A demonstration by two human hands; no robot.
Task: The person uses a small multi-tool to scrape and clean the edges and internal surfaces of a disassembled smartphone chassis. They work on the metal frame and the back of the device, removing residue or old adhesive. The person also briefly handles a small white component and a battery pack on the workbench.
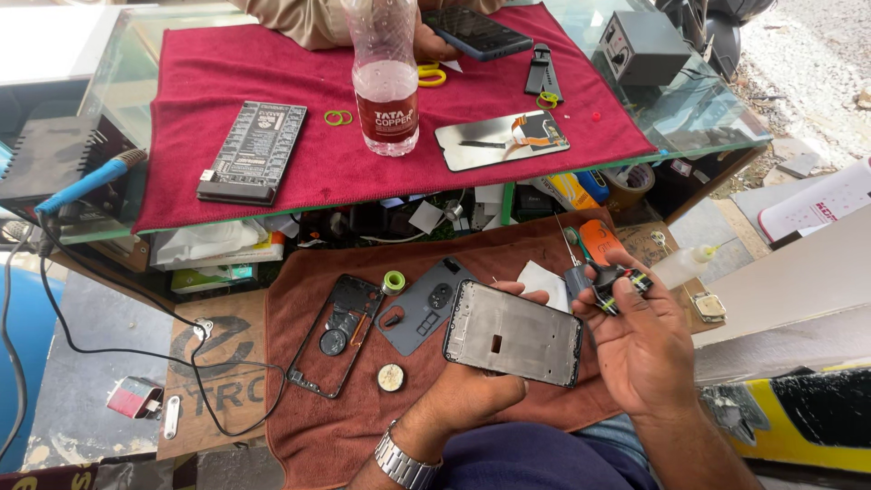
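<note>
My left hand point(458, 395) holds a grey phone frame point(513, 333) flat, inner side up, above a brown cloth point(299, 426). My right hand point(640, 340) is beside it, fingers closed on a small black tool with yellow bands point(620, 289); a thin metal tip sticks up from it. On the cloth to the left lie a black phone mid-frame point(337, 334), a grey back cover point(419, 306), a green tape roll point(394, 281) and a round coin-like part point(391, 377).
A glass counter point(717, 113) carries a red cloth point(308, 154) with a plastic bottle point(385, 77), a black board point(254, 150), a phone screen panel point(502, 141) and a grey box point(642, 45). Another person's hand holds a phone point(474, 33) at the far edge. A blue soldering iron point(86, 184) lies left.
</note>
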